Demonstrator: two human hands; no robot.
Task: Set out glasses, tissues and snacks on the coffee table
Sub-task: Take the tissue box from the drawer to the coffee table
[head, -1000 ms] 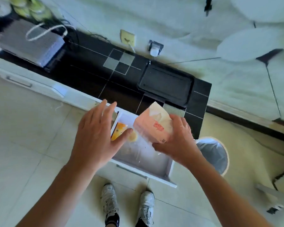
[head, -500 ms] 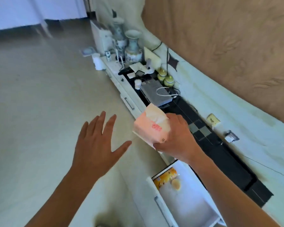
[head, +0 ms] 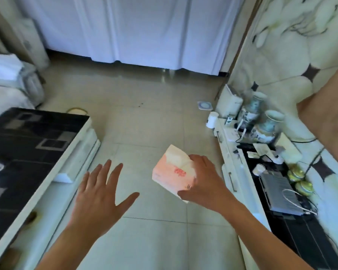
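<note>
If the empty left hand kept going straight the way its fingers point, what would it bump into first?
Probably nothing soon: the left hand points up and ahead over bare floor towards the white curtain. The coffee table lies off to its left. Depth is unclear.

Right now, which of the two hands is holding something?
The right hand: it grips the pink tissue pack. The left hand is spread open, holding nothing.

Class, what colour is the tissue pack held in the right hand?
Pink-orange with red print and a whitish top, seen in the head view: tissue pack, right hand.
</note>
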